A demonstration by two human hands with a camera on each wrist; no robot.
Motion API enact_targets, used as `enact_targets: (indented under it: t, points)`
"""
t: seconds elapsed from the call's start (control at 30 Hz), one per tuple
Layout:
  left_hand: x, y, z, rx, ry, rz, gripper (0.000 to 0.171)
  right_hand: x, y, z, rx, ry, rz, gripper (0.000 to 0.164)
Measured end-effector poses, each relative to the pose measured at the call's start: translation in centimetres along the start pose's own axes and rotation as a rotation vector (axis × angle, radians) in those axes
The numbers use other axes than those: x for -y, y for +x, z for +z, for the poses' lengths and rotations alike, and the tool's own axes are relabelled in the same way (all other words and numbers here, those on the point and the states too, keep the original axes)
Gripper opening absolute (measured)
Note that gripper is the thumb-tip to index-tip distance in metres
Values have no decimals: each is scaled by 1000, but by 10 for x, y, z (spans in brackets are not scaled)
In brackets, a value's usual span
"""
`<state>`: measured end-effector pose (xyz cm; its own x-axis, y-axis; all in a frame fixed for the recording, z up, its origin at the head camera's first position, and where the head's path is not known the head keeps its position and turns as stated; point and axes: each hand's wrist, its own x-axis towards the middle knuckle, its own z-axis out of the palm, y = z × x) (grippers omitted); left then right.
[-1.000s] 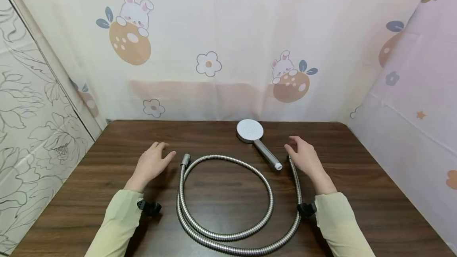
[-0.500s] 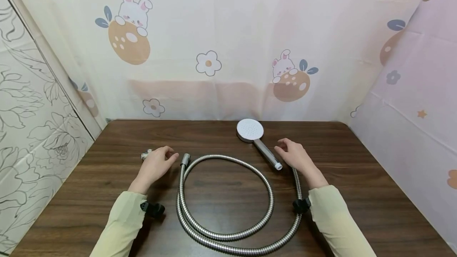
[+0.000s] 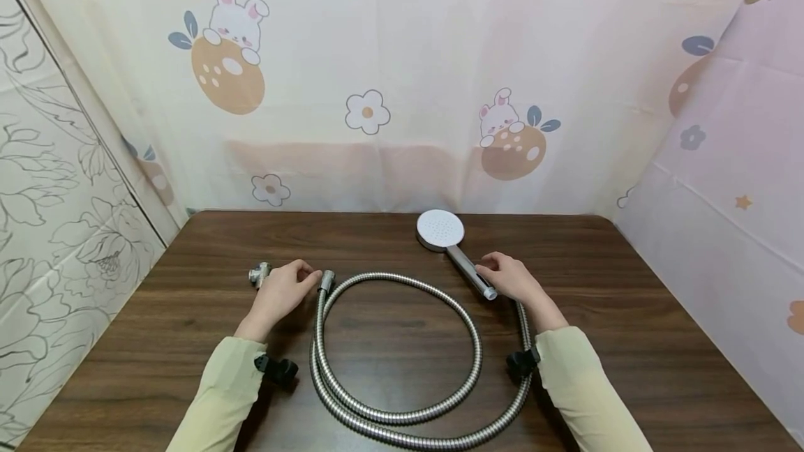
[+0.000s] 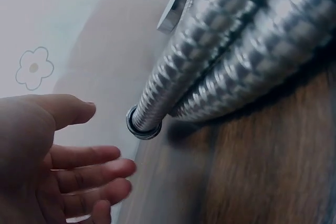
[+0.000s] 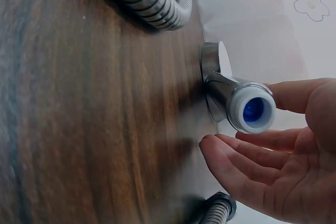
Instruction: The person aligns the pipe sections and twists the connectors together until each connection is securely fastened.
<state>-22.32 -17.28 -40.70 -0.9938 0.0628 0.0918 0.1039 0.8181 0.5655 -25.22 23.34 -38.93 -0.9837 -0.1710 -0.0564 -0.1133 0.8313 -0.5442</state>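
A silver handheld shower head (image 3: 440, 229) with a white spray face lies on the wooden table. My right hand (image 3: 514, 280) is at its handle; in the right wrist view the thumb and spread fingers stand around the handle's white-collared, blue-cored end (image 5: 253, 109), not closed on it. My left hand (image 3: 280, 296) has its thumb and fingers parted just left of the upright-pointing hose nut (image 3: 326, 280). The coiled metal shower hose (image 3: 402, 416) lies between both hands. Its other end (image 5: 218, 208) shows below my right hand in the right wrist view.
A small chrome fitting (image 3: 258, 274) lies behind and left of my left hand. The wooden table (image 3: 169, 361) ends at a printed curtain (image 3: 402, 54) at the back, with more patterned cloth on both sides. Black cameras are strapped to both wrists.
My left hand has moved right, up to the hose nut, uncovering the chrome fitting behind it. My right hand has moved left from the hose end to the shower head's handle.
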Motion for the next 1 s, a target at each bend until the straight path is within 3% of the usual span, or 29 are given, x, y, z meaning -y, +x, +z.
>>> enact_targets:
  t: [0.23,0.5,0.6,0.77,1.0]
  points:
    - [-2,-1,3,57,-33,-62,40,6,3,6,3,12,8,51]
    - [-3,-1,10,68,-45,-65,41,5,4,9,-7,26,51,53]
    - [-2,-2,12,80,-63,-81,43,5,5,14,28,159,73,53]
    - [-3,-3,15,94,-96,-101,45,7,7,20,118,482,132,55]
    - [-8,-1,22,78,-97,-86,43,10,8,20,140,653,213,52]
